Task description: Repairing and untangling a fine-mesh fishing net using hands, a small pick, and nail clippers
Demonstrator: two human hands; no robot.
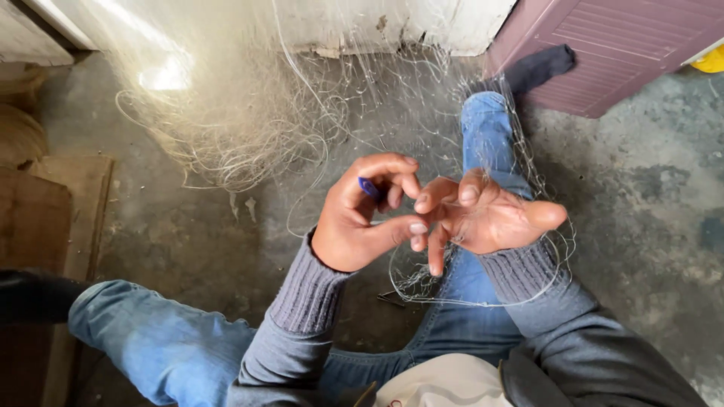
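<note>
Pinching fishing net (249,128), blue tool (368,187) (left hand (362,218))

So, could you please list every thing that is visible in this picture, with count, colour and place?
fishing net: one, pale translucent, heaped on the floor by the wall, strands reaching to the hands
small blue tool: one, blue, in the left hand
floor: one, grey concrete
wooden boards: brown, left edge
door panel: one, mauve, top right
yellow object: one, right edge, unclear
left hand: holds the tool
right hand: fingers in net strands
legs: blue jeans, dark sock
</note>
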